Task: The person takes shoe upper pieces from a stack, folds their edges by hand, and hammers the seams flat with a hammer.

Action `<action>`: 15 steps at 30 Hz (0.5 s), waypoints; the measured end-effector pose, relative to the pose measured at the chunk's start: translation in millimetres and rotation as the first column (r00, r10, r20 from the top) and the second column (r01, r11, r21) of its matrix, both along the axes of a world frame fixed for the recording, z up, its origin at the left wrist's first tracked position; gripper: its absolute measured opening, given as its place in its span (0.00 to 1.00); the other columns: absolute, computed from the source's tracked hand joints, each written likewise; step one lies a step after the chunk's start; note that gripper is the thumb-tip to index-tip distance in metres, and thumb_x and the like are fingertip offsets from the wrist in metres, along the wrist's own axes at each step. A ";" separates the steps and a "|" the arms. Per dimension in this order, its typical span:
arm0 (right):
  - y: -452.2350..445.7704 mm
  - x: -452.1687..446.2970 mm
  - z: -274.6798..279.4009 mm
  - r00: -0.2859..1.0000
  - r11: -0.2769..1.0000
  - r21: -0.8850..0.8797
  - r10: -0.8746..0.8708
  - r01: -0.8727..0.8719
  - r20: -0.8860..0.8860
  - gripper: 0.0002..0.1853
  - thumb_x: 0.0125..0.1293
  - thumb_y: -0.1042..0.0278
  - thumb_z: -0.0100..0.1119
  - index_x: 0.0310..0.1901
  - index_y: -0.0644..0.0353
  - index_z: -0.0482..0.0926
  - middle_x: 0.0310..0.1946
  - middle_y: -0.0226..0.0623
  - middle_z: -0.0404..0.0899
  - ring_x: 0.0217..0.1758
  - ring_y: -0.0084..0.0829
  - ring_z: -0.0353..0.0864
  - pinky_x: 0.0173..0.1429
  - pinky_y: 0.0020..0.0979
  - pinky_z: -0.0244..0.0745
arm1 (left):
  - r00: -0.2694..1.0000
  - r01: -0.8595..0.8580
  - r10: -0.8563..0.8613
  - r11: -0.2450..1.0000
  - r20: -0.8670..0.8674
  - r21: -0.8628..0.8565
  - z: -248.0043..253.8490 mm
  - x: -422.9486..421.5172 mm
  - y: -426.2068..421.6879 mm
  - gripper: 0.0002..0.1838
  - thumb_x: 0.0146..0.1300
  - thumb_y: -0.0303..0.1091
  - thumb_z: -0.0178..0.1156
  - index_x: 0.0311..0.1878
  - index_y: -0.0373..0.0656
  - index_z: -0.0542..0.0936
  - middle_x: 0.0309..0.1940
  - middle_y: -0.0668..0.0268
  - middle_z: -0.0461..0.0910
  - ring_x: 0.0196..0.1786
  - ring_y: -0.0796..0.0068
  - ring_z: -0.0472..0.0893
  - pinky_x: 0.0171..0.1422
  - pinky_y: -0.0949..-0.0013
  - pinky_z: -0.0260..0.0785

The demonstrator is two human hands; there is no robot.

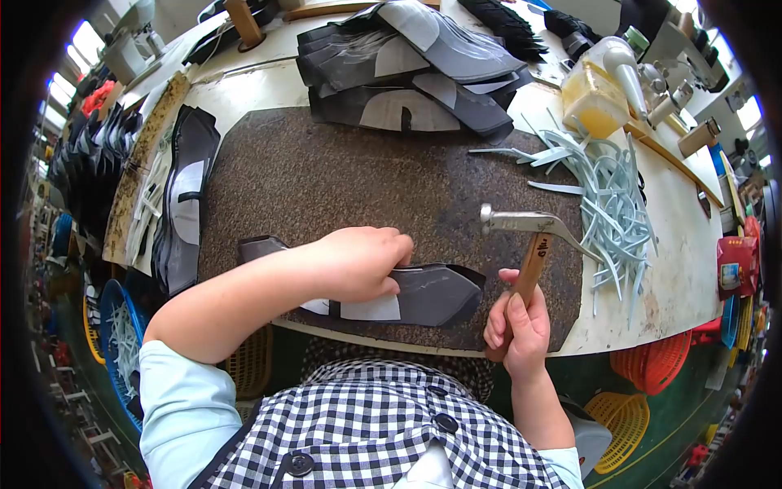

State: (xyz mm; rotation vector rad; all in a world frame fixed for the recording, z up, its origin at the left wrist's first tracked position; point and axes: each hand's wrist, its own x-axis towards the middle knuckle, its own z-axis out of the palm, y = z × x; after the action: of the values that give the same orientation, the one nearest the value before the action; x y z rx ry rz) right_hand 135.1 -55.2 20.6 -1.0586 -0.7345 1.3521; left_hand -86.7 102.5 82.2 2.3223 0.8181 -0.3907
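My right hand (521, 326) is wrapped round the wooden handle of a hammer (533, 265), its metal head raised over the right side of the dark mat. My left hand (358, 262) is closed, its fingers bent down at the upper edge of a dark grey shoe upper piece (436, 295) with a pale patch. That piece lies flat along the mat's front edge, partly covered by my left hand and forearm. Whatever is between the left fingertips is hidden.
Stacked dark shoe pieces (407, 69) lie at the back, and more pieces (183, 200) stand at the left. Pale blue strips (607, 191) are heaped on the right beside a plastic container of yellowish material (599, 94). The worn mat (326, 179) covers the table's middle. Baskets (652, 363) sit below.
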 end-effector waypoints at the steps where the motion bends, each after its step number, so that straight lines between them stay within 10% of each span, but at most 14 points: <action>1: -6.9 4.0 5.1 0.998 1.000 -0.030 0.008 -0.006 0.068 0.14 0.77 0.59 0.49 0.52 0.61 0.71 0.23 0.29 0.69 0.21 0.19 0.67 0.27 0.23 0.66 | 1.000 0.004 -0.005 0.999 0.025 0.052 -1.0 0.2 -2.6 0.19 0.58 0.35 0.66 0.50 0.38 0.75 0.46 0.55 0.77 0.52 0.53 0.78 0.57 0.57 0.72; 5: -38.1 11.1 35.0 0.774 0.981 -0.192 0.127 -0.008 0.620 0.11 0.73 0.65 0.56 0.47 0.64 0.76 0.26 0.33 0.77 0.24 0.22 0.76 0.29 0.25 0.71 | 0.997 0.021 -0.035 0.983 0.075 0.183 -7.3 2.7 -12.5 0.20 0.56 0.33 0.65 0.51 0.37 0.73 0.46 0.54 0.75 0.53 0.53 0.77 0.58 0.56 0.72; 7: -44.3 5.3 32.7 0.489 0.995 -0.102 0.099 -0.020 0.866 0.11 0.65 0.69 0.62 0.45 0.66 0.77 0.31 0.45 0.81 0.29 0.42 0.82 0.34 0.35 0.76 | 0.994 0.055 -0.074 0.974 0.082 0.218 -6.2 5.8 -12.0 0.18 0.58 0.31 0.64 0.49 0.34 0.73 0.47 0.52 0.74 0.54 0.53 0.76 0.57 0.56 0.74; 10: -37.5 -7.1 30.6 0.158 0.996 -0.001 0.016 -0.093 0.987 0.12 0.64 0.68 0.62 0.43 0.64 0.72 0.31 0.47 0.78 0.32 0.51 0.80 0.33 0.44 0.75 | 0.960 -0.026 -0.044 0.969 0.276 0.244 -21.6 18.0 -11.6 0.15 0.59 0.31 0.63 0.49 0.37 0.78 0.44 0.56 0.77 0.51 0.55 0.78 0.57 0.59 0.72; 15: -39.7 -15.1 26.7 0.064 0.995 -0.059 0.064 -0.076 0.996 0.12 0.65 0.67 0.62 0.41 0.65 0.70 0.30 0.48 0.77 0.31 0.53 0.79 0.33 0.46 0.74 | 0.954 -0.021 -0.031 0.986 0.299 0.168 -33.7 35.0 3.5 0.07 0.60 0.33 0.62 0.38 0.41 0.84 0.35 0.60 0.79 0.45 0.56 0.80 0.52 0.58 0.74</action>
State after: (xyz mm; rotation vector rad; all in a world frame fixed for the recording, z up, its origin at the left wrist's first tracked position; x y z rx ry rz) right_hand 120.0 -94.9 47.4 -1.9974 -1.8556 0.3953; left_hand -51.7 105.9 48.5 2.4595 0.7166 0.0366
